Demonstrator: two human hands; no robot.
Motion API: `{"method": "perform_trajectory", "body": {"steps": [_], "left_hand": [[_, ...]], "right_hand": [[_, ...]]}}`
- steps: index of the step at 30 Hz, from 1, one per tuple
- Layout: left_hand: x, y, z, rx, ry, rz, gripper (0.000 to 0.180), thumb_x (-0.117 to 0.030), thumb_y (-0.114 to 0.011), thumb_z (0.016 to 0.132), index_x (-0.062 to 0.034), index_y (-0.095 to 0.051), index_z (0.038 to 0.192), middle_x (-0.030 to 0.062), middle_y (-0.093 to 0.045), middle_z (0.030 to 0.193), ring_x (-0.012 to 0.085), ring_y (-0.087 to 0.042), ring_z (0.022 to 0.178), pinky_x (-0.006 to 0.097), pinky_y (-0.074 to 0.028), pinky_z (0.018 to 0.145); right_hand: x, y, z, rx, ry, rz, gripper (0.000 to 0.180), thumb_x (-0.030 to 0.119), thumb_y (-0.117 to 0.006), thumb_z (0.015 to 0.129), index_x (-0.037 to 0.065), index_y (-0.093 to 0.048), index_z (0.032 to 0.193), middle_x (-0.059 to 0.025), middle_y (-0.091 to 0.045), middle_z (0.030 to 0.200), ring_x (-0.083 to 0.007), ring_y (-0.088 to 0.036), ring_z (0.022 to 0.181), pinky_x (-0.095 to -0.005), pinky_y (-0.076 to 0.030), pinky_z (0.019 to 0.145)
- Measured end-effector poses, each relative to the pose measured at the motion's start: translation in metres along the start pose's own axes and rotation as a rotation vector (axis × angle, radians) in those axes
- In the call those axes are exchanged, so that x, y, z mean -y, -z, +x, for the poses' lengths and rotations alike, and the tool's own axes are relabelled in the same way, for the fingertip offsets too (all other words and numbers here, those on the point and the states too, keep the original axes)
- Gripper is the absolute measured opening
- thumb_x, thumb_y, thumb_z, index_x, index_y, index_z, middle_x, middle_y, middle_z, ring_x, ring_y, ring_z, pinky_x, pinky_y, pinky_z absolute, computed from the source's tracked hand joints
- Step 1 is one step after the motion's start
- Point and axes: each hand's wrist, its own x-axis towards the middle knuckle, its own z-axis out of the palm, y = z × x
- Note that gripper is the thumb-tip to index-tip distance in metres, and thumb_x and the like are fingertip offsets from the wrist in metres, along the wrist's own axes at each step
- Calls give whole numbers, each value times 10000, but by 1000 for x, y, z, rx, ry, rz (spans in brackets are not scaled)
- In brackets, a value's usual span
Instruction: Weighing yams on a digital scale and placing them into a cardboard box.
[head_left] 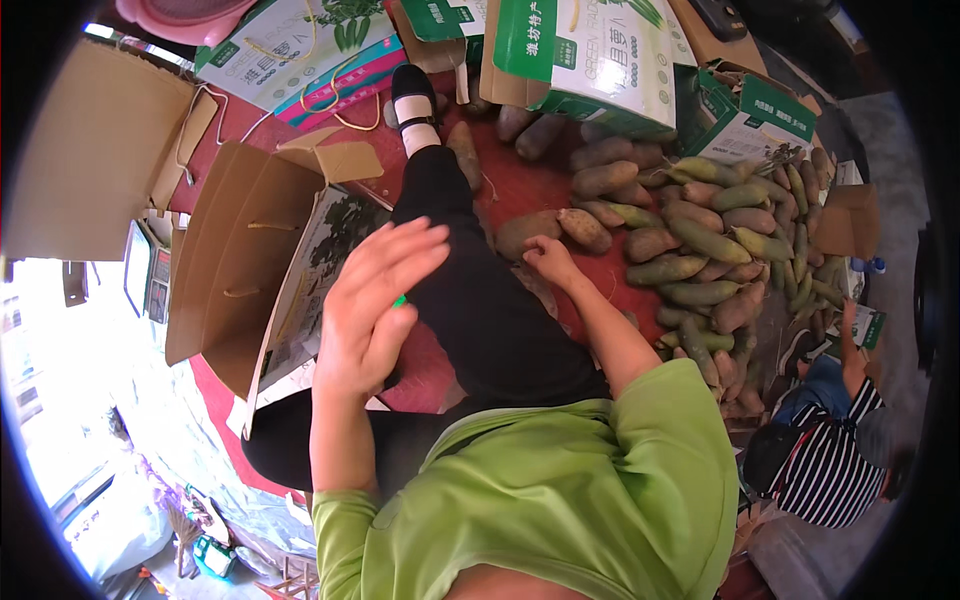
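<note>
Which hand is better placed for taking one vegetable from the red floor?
Probably the right hand: it is down next to a brown vegetable, on the same side as the heap. The left hand is raised near the open carton, farther from both.

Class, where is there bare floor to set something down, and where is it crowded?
Red floor shows bare between the black trouser leg and the radish pile, beyond the right hand; a smaller patch separates its forearm from the crowded pile.

Red floor covering (pixel 512 183), grey floor (pixel 895 160) right, bright light (pixel 70 345) left.
</note>
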Motion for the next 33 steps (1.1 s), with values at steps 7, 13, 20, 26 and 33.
{"method": "perform_trajectory", "body": {"steps": [7, 13, 20, 26, 33], "left_hand": [[167, -73, 44, 28, 289, -475, 536, -410, -315, 987, 6, -616, 1142, 136, -592, 1207, 262, -444, 1249, 388, -256, 1088], [319, -91, 1, 69, 1173, -226, 583, -471, -327, 975, 7, -615, 1145, 146, -569, 1238, 263, -482, 1208, 348, -301, 1054], [102, -39, 112, 761, 25, -605, 398, -356, -523, 914, -19, -659, 1075, 132, -649, 1108, 259, -551, 1126, 357, -335, 1036], [248, -79, 103, 332, 818, 148, 369, -289, -504, 921, -15, -623, 1137, 152, -644, 1107, 249, -544, 1140, 329, -371, 998], [184, -84, 118, 511, 543, -523, 331, -230, -547, 917, -20, -614, 1164, 150, -619, 1165, 233, -536, 1155, 320, -379, 990]], "right_hand": [[-15, -2, -2, -37, 14, 247, 274, 99, -622, 823, 10, -620, 1081, -89, -658, 849, -150, -621, 786, -283, -493, 718], [-16, -7, -3, 25, -60, 293, 262, 77, -605, 865, -1, -592, 1115, -18, -618, 850, -75, -563, 771, -223, -466, 683], [-44, -17, -12, 21, -168, 490, 249, 71, -585, 859, 1, -598, 1098, -31, -632, 836, -84, -567, 739, -237, -471, 682], [-32, -15, -13, 38, -184, 463, 254, 82, -572, 859, -2, -597, 1097, -33, -630, 815, -95, -569, 734, -257, -477, 680], [-61, -12, -23, -3, -207, 438, 243, 86, -575, 865, 7, -600, 1094, -19, -613, 799, -90, -566, 720, -242, -464, 657]]}}
